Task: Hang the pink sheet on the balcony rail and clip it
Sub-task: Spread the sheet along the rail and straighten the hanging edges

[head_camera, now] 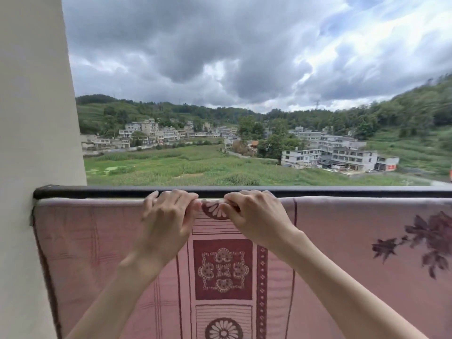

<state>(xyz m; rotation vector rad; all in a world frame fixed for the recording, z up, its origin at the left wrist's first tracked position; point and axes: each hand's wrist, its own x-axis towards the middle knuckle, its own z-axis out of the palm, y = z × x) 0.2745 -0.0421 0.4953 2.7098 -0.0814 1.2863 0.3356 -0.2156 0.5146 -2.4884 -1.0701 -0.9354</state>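
The pink sheet [342,241], patterned with maroon squares and flowers, hangs over the dark balcony rail [97,192] and covers the whole width below it. My left hand [166,216] and my right hand [254,214] sit close together at the sheet's top edge, just under the rail. Both have their fingers curled and pinch the cloth at the fold. No clip is visible.
A cream wall [36,143] stands at the left, where the rail ends. Beyond the rail lie fields, village buildings, wooded hills and a cloudy sky.
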